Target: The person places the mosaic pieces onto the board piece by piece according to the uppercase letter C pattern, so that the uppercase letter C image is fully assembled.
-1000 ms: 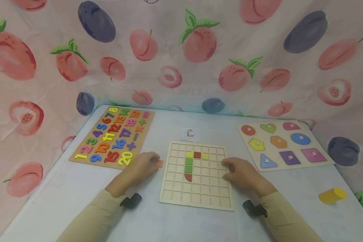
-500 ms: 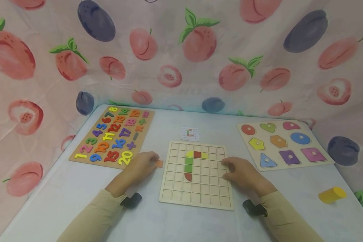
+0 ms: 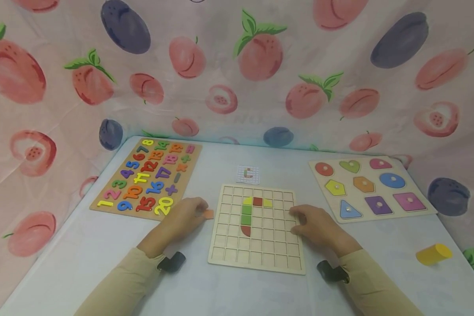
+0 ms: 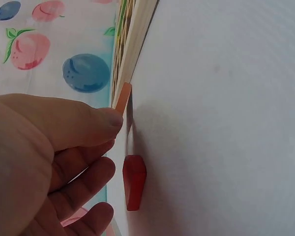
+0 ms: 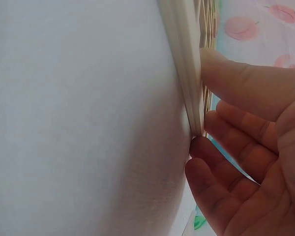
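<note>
Three wooden boards lie on the white table: a number puzzle at the left, a shape puzzle with nine knobbed pieces at the right, and a grid board in the centre. Six coloured tiles sit in the grid: a yellow quarter, a red square, a yellow half-round, two green squares and a red half-round at the bottom of the column. One small pattern card lies just beyond the grid, and one yellow cylinder rests well apart at the right edge.

The left hand rests beside the grid's left edge and pinches an orange tile with the thumb, the tile just beside the board's rim. The left wrist view shows a second, red piece lying on the table under the fingers, not gripped.

The right hand clasps the grid's right edge, thumb on top and fingers curled beneath the rim.

Compared with a second ago, both hands and every piece sit where they were; the orange tile has not left the left hand.
</note>
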`<state>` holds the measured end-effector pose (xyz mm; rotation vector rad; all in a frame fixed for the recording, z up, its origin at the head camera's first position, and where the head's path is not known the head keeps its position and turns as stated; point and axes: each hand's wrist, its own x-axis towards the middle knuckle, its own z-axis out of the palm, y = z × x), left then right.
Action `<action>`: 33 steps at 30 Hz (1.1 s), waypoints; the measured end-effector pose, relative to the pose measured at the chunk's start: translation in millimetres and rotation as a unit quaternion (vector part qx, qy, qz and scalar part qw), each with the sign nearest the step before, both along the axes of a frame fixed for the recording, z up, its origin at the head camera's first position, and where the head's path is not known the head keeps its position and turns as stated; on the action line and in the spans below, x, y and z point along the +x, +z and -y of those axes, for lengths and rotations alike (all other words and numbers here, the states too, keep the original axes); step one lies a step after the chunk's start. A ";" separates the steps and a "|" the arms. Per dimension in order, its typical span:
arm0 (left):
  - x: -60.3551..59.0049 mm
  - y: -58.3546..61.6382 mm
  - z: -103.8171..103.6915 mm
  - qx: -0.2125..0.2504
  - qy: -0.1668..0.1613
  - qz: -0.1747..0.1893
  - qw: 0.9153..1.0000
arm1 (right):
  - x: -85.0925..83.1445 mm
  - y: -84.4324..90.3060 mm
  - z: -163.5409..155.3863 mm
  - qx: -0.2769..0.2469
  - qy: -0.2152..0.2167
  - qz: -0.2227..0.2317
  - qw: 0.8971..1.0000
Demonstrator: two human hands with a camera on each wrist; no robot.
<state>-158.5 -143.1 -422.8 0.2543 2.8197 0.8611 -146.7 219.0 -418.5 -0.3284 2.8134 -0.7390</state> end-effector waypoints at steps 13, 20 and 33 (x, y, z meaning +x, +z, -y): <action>3.6 9.4 -7.1 0.014 -0.006 -0.008 1.000 | 0.5 1.0 2.4 0.005 -0.009 0.009 1.000; 2.1 10.5 -21.9 0.030 -0.023 0.000 0.999 | 1.1 1.8 3.1 0.007 -0.018 0.015 1.000; 3.8 8.0 -53.9 0.025 -0.091 0.019 0.995 | 1.1 3.3 2.5 0.002 -0.013 0.017 1.000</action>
